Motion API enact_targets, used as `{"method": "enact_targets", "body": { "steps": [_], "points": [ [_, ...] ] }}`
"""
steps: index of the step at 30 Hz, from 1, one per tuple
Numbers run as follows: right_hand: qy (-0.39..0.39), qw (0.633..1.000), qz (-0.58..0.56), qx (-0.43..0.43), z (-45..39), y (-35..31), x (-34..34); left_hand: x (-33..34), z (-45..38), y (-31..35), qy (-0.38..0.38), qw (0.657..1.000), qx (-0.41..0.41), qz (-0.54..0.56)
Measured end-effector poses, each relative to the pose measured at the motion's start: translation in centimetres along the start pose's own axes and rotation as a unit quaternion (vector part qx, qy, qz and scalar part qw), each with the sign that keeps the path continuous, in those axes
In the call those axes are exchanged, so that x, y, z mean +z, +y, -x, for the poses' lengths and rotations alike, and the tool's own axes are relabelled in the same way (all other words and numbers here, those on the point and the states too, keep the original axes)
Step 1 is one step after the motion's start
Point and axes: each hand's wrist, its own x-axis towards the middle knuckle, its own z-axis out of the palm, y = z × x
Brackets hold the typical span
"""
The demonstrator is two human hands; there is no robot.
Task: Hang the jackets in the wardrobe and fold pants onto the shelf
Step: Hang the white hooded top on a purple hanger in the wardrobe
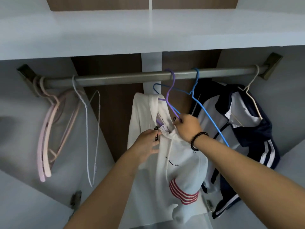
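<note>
Wardrobe rail (pixel 132 76), centre: my right hand (pixel 187 128) pinches the purple hanger (pixel 170 96); my left hand (pixel 146 142) grips the white hoodie (pixel 179 166) collar, fingers curled.

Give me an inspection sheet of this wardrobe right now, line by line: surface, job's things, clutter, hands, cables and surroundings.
Surface: white shelf above grey rail.
Job's things: white hoodie on purple hanger, hooked on rail; navy and white jacket hung on cream hanger.
Clutter: pink hangers, grey wire hanger, blue hanger, all bare.
Hands: left hand grips hoodie collar; right hand pinches purple hanger.
Cables: nothing seen.
Surroundings: brown back panels.
</note>
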Motion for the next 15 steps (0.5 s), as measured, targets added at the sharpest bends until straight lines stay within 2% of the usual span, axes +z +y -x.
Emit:
{"method": "enact_targets", "body": {
  "steps": [6, 12, 15],
  "points": [
    [0.040, 0.998, -0.038, -0.035, 2.3, 0.2, -1.5, -1.4, 0.2, 0.2, -0.011, 0.998, 0.005, -0.058],
    [0.047, 0.997, -0.067, -0.013, 5.9, 2.9, -3.8, -0.1, -0.3, 0.7, 0.089, 0.995, 0.002, -0.053],
    [0.036, 0.998, -0.053, -0.005, 8.2, 5.3, -5.0, 2.2, -0.7, 1.9, 0.104, 0.993, 0.015, -0.046]
  ]
}}
